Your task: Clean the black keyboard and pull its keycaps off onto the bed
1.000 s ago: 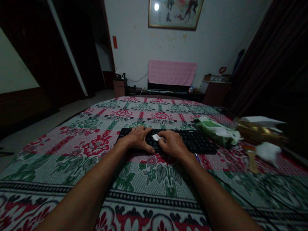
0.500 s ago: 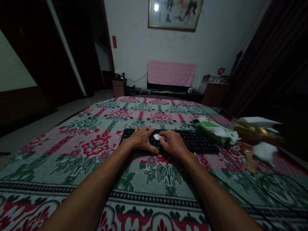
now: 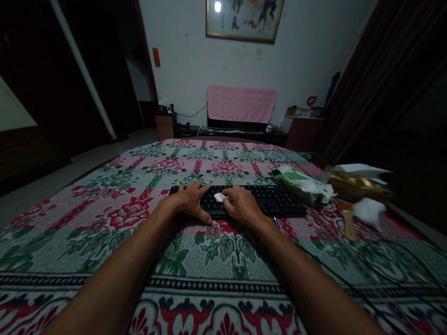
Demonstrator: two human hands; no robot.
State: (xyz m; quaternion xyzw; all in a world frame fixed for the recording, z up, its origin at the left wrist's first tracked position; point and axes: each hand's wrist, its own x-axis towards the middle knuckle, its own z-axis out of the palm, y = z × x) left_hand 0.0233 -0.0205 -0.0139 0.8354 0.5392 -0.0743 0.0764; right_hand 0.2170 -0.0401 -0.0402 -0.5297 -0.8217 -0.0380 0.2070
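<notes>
Room: dim, with a pale wall at the back, a framed picture at the top middle of the frame and a dark curtain at the upper right.
Pink towel: hangs over something dark by the wall.
Flowery cloth: red, green and white, spread from the bottom of the frame up to the middle.
Black keyboard: lies flat on the cloth, just below the middle of the frame, long side going left to right.
Left hand: rests on the keyboard's left end, its grip spread wide, thumb out by the front edge.
Right hand: sits over the middle of the keys, its grip pinched around a small white wad.
Green packet: by the keyboard's right end; I can't tell if they touch.
Brush: lies on the right side, wooden handle toward the bottom.
White lump: crumpled, just right of the brush.
Gold packet: behind the lump.
Dark cord: runs along the lower right.
</notes>
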